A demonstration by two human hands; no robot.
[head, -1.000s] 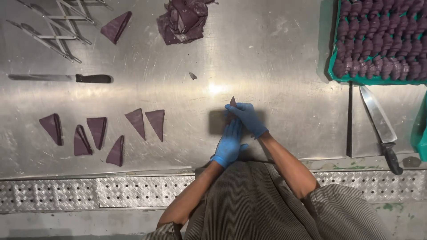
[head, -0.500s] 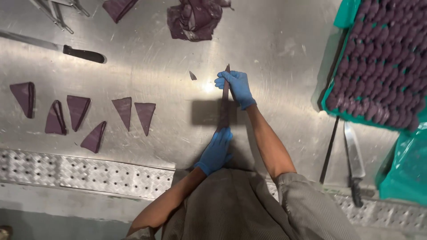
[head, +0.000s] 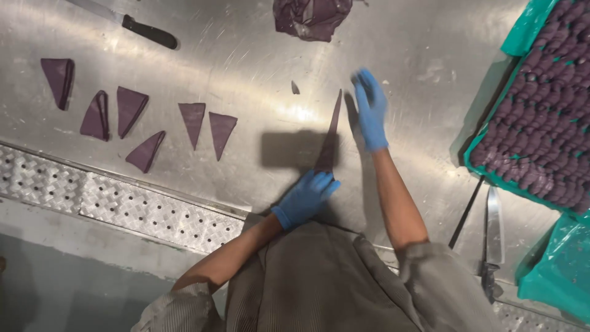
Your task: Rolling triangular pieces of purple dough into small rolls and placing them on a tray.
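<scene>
Head view: since a moment ago the right hand (head: 370, 109) has let go, fingers spread beside the strip (head: 330, 132); left hand (head: 305, 197) presses the strip's near end onto the desk (head: 246, 37), stretched longer.

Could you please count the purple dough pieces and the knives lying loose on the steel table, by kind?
Flat purple dough triangles at left: 6
Long stretched purple dough triangle between the hands: 1
Tiny purple dough scrap: 1
Crumpled purple dough lump: 1
Black-handled knives: 2
Total: 11

Glossy scratched steel table (head: 246, 55)
</scene>
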